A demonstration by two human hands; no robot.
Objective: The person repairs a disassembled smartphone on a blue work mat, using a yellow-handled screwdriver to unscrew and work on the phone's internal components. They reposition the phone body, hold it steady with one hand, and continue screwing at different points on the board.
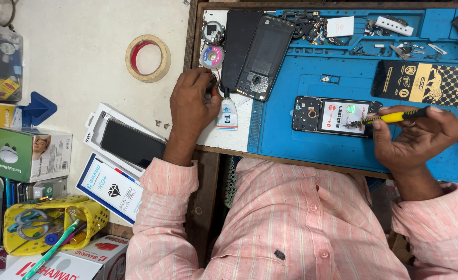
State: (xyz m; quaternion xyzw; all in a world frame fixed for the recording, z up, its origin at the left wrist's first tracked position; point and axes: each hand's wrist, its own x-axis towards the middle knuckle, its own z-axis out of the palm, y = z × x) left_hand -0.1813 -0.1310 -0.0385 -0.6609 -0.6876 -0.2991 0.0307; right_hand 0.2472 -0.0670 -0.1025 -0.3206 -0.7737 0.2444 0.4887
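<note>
The yellow basket at lower left holds scissors, a green pen and other small tools; the clear plastic box at the left edge holds small packets, too blurred to identify; the open white carton carries a dark phone lying flat in it; the tray section along the far edge of the blue work mat holds loose screws, clips and small parts. The right hand is closed around a yellow-handled screwdriver, tip resting on the opened phone, which lies back-up near the mat's near edge, battery exposed. The left hand is curled tight on a small object at the mat's left margin, just beside a small white bottle; the object itself cannot be identified. A detached back cover and a dark panel lie beyond it; open mat remains between the two hands. The wooden-edged desk abuts a pale counter bearing a tape roll and boxes.
</note>
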